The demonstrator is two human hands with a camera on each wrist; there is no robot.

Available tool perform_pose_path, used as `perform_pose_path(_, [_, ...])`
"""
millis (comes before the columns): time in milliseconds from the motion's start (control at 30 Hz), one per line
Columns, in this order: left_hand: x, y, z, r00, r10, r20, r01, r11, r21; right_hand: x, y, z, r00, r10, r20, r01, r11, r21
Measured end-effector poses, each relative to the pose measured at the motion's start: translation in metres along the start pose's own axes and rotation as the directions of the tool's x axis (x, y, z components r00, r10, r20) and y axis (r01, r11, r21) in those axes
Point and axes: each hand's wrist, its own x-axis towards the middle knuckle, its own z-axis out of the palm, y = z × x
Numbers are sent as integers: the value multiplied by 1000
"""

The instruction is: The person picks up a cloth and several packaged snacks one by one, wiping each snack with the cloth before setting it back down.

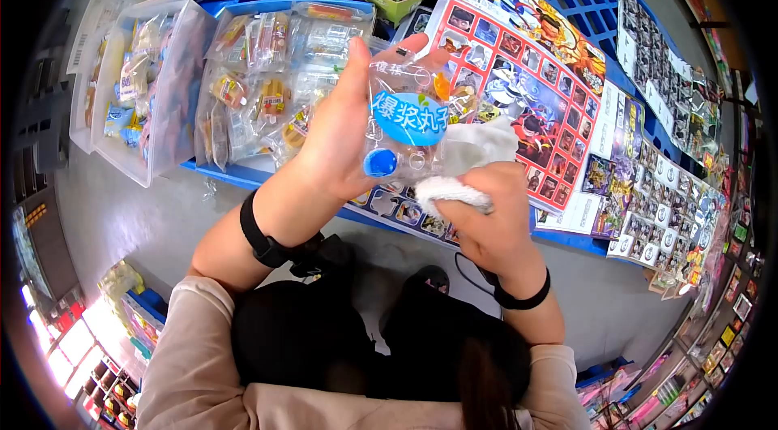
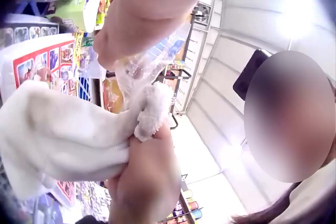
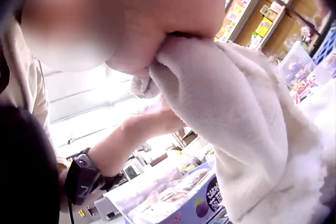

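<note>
A clear plastic container (image 1: 405,73) with a blue oval label is held up in my left hand (image 1: 336,126), thumb along its near side and fingers behind it. My right hand (image 1: 498,207) grips a bunched white cloth (image 1: 454,189) right at the container's lower edge. In the left wrist view, the cloth (image 2: 68,134) hangs in folds from the right hand (image 2: 147,182), below the left hand (image 2: 152,14). From the right wrist, the cloth (image 3: 231,92) drapes down from the fingers and covers much of the view.
Under the hands a blue crate-like table bears a box of wrapped snacks (image 1: 271,98) and a red-bordered picture sheet (image 1: 519,98). A clear bin of sweets (image 1: 174,89) stands left, a green box (image 1: 401,4) at the back. More printed sheets (image 1: 668,195) lie right.
</note>
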Motion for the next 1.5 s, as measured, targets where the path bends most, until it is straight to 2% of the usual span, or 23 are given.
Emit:
perform_pose_path(167, [2, -12, 2, 989, -13, -149, 13, 1000, 1, 14, -18, 19, 999, -44, -2, 44, 998, -33])
perform_pose_path(300, [1, -6, 4, 997, 18, -78, -18, 1000, 8, -6, 3, 8, 998, -41, 44, 42, 999, -16])
perform_pose_path(367, [-3, 4, 1, 997, 46, 68, -48, 998, 37, -23, 19, 1, 988, 131, -87, -143, 978, -151])
perform_pose_path(400, [-4, 3, -6, 983, 114, 142, -142, 968, 208, -22, 19, -1, 988, 133, -83, -144, 978, -153])
perform_pose_path(433, [-6, 0, -10, 985, 109, 136, -136, 970, 201, -21, 16, -6, 945, 232, -231, -262, 959, -107])
perform_pose_path(467, [-9, -3, -11, 959, 163, 232, -245, 889, 387, -19, 13, -11, 868, 329, -372, -372, 927, -46])
perform_pose_path(500, [-10, -6, -12, 919, 193, 343, -361, 758, 543, -10, 7, -17, 866, 332, -373, -377, 925, -51])
perform_pose_path(567, [-9, -14, -12, 931, 183, 316, -325, 811, 486, 14, -10, -20, 938, 247, -244, -284, 950, -129])
perform_pose_path(600, [-10, -15, -13, 919, 145, 366, -319, 818, 479, 21, -14, -15, 936, 252, -246, -289, 948, -130])
perform_pose_path(667, [-12, -16, -13, 905, 103, 412, -309, 826, 472, 32, -17, -5, 981, 130, -143, -139, 989, -59])
perform_pose_path(700, [-15, -14, -11, 912, 65, 405, -273, 834, 480, 31, -15, -3, 981, 134, -143, -144, 988, -58])
perform_pose_path(767, [-18, -11, -8, 921, -2, 388, -206, 845, 493, 24, -6, 2, 947, 246, -208, -288, 935, -208])
perform_pose_path(800, [-18, -13, -11, 904, 6, 427, -255, 809, 530, 19, 2, 1, 948, 227, -223, -272, 942, -196])
perform_pose_path(933, [-19, -18, -12, 910, -8, 415, -253, 783, 569, 16, 0, -3, 960, 202, -196, -241, 948, -206])
perform_pose_path(1033, [-16, -18, -12, 912, -43, 407, -187, 841, 508, 27, -17, 3, 965, 196, -172, -221, 965, -140])
perform_pose_path(1100, [-14, -22, -16, 894, -31, 446, -241, 807, 539, 28, -22, 10, 986, 41, -162, -41, 999, 2])
perform_pose_path(1167, [-14, -22, -19, 880, -28, 475, -240, 836, 494, 24, -20, 11, 987, 43, -157, -46, 999, -15])
perform_pose_path(1200, [-20, -17, -13, 926, -78, 368, -91, 902, 421, 20, -12, 7, 973, 140, -183, -158, 983, -88])
perform_pose_path(1233, [-21, -17, -13, 927, -79, 367, -90, 902, 422, 15, -4, 2, 948, 234, -214, -270, 950, -157])
perform_pose_path(1300, [-22, -17, -14, 921, -92, 378, -149, 815, 561, 8, 4, -1, 949, 249, -195, -272, 957, -98])
perform_pose_path(1333, [-23, -18, -11, 926, -123, 356, -99, 832, 545, 10, -1, 0, 958, 211, -191, -231, 969, -86])
perform_pose_path(1400, [-19, -20, -11, 925, -111, 364, -122, 819, 560, 20, -14, 8, 966, 142, -217, -151, 988, -25])
perform_pose_path(1500, [-19, -17, -8, 925, -94, 369, -143, 812, 566, 22, -16, 9, 976, 110, -185, -126, 989, -77])
